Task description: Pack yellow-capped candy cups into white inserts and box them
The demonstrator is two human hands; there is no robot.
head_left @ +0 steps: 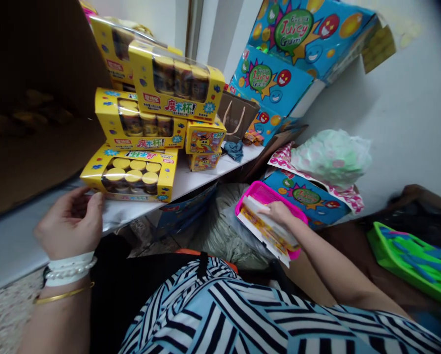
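My left hand is at the near left corner of a yellow display box on the white tabletop. Its fingers are loosely bent and its thumb stands apart; the fingertips are at the box edge, and I cannot tell how firmly they touch. Round yellow lids show through the box's clear window. Down to the right, my right hand reaches into a pink basket and grips a flat white-and-yellow cardboard package. Its fingertips are partly hidden against the cardboard.
More yellow boxes are stacked on the tabletop, beside two small yellow boxes. Blue gum cartons rise behind a brown paper bag. A large open carton fills the left. A green basket stands at right.
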